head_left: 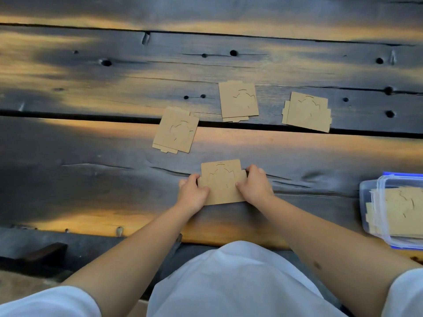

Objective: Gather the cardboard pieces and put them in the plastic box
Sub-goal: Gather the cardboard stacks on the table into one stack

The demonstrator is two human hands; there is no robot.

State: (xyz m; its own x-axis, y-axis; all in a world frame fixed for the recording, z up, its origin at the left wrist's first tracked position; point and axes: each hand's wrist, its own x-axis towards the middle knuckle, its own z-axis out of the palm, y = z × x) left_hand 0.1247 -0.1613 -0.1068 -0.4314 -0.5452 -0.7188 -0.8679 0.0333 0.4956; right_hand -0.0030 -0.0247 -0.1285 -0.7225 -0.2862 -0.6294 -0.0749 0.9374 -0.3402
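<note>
A flat brown cardboard piece (221,181) lies on the dark wooden table near its front edge. My left hand (191,193) grips its left side and my right hand (256,185) grips its right side. Three more cardboard pieces lie farther back: one (175,130) to the left, one (238,100) in the middle, one (307,111) to the right. The clear plastic box (366,202) with blue trim stands at the right edge, partly cut off by the frame, with cardboard pieces (402,211) stacked inside.
The table (114,156) is made of dark planks with long gaps and knot holes. A dark block (45,251) sits below the front edge at the left. My white-clothed lap fills the bottom of the view.
</note>
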